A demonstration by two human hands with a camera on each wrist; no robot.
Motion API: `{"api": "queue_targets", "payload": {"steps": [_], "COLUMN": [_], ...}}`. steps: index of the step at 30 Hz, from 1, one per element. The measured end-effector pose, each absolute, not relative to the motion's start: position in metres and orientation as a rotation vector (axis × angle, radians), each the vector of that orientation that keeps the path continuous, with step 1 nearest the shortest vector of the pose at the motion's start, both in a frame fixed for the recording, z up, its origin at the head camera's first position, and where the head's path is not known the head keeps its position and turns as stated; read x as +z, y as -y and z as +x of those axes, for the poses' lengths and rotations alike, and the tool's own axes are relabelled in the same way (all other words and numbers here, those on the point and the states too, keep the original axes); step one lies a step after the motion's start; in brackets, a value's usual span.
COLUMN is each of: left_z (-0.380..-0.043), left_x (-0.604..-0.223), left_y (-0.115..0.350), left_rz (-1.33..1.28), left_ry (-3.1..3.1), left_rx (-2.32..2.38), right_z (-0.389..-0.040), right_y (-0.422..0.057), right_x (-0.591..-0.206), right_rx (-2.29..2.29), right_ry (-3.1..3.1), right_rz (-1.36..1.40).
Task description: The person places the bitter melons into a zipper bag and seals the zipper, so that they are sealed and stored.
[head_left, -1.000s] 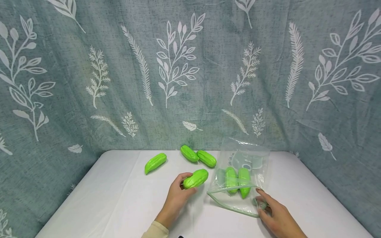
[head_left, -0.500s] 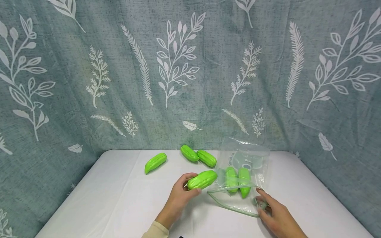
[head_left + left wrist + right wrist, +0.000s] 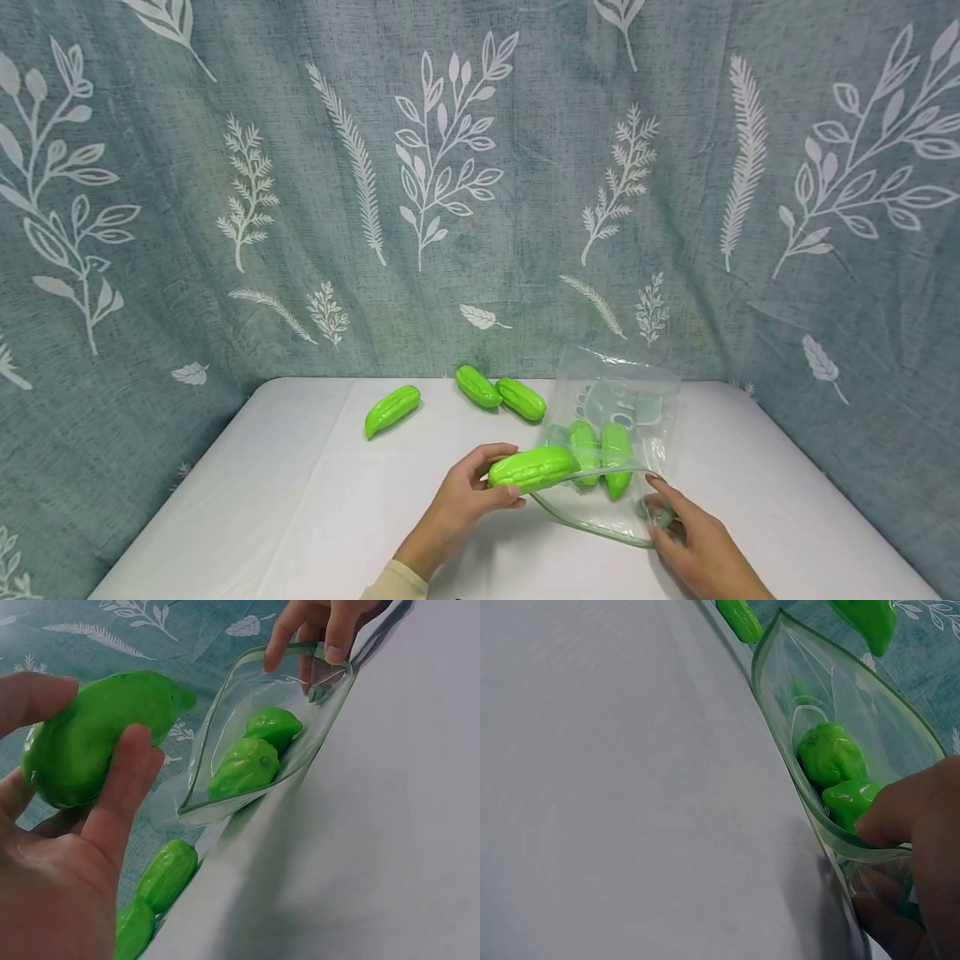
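My left hand [image 3: 468,496] grips a shiny, ridged green cucumber [image 3: 531,469], thumb on the near side and fingers behind. Its far end overlaps the left corner of the mouth of a clear zip bag [image 3: 588,527] with a pale green rim. Inside the bag lie two similar cucumbers, a left one [image 3: 583,446] and a right one [image 3: 617,458]. My right hand [image 3: 697,542] pinches the bag's right edge, and the mouth gapes wide. In the right wrist view the held cucumber [image 3: 866,622] shows above the bag's rim, and my right fingers hide part of one bagged cucumber [image 3: 851,801].
Farther back on the white table [image 3: 300,500] are three more cucumbers: one alone at left [image 3: 392,411], and a pair at centre, the left [image 3: 477,387] touching the right [image 3: 521,400]. A leaf-patterned blue-green curtain [image 3: 480,167] hangs behind and around the table.
My left hand has carried its cucumber to the right and slightly nearer, from beside the bag to its mouth. My right hand and the bag stay in place.
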State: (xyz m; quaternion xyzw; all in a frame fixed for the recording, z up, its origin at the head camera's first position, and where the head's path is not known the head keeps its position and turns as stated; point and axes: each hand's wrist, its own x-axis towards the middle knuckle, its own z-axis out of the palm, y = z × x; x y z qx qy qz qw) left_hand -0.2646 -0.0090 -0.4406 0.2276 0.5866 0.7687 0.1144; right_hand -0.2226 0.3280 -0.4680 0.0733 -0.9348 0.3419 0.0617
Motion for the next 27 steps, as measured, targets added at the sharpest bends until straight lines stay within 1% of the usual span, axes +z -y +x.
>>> {"api": "queue_targets", "payload": {"steps": [27], "left_z": [-0.2559], "left_x": [-0.4431], "left_y": [-0.0010], "left_rz": [0.763], "left_ry": [-1.686], "left_rx": [2.102], "right_z": [-0.2227], "right_y": [-0.3271], "right_x": [-0.4680], "right_rx": [1.033], "right_ry": [2.822], "right_rz": [0.212]}}
